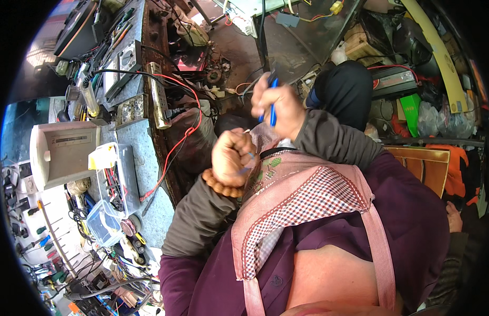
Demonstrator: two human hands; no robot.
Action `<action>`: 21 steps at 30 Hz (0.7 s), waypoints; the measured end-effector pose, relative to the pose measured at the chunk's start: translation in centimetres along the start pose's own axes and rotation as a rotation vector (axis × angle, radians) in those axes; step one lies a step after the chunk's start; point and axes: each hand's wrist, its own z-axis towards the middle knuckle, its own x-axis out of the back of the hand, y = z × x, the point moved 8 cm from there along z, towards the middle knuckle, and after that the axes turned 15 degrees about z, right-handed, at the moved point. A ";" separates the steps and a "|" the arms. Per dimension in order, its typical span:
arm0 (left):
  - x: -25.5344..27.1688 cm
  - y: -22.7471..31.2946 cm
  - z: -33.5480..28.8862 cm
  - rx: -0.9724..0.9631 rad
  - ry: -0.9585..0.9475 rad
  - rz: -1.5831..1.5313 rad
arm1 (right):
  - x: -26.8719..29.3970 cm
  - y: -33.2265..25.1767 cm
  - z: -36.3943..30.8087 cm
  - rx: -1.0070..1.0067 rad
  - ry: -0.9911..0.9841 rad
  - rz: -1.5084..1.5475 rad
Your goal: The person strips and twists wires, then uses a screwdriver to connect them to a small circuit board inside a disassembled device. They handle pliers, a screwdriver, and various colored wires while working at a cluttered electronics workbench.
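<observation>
My right hand (286,108) is wrapped around a pair of blue-handled pliers (273,113). Their dark jaws point away from me and look blurred. My left hand (231,155), with a beaded bracelet at its wrist, is closed in front of my chest. A thin, bluish wire-like strand (248,156) shows at its fingers, and a small pale tip sticks out near the knuckles; what the fist holds is mostly hidden. The two hands are apart, above the pink checked apron (302,195) that I wear.
To the left stands a cluttered workbench (155,221) with a clear plastic box (120,179), a power strip (159,95) and a red cable (194,118). Another person's hand (454,217) shows at right. A green box (410,113) and a metal-cased unit (394,81) lie beyond.
</observation>
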 end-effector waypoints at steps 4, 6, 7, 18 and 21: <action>-0.6 5.2 -0.2 -0.320 0.086 0.393 | 1.5 -2.6 1.5 -0.036 0.103 -0.347; -0.8 9.7 -1.3 -0.490 0.133 0.660 | 1.3 -1.6 0.6 -0.208 0.181 -0.636; -0.4 10.8 -1.7 -0.475 0.087 0.694 | 1.6 -0.5 1.1 -0.244 0.138 -0.732; 0.7 5.5 -1.3 0.047 -0.265 1.706 | -21.3 14.2 6.3 -0.087 -1.040 -1.835; 1.7 6.0 0.3 -0.124 -0.185 1.740 | -23.3 19.1 5.0 0.154 -1.175 -1.863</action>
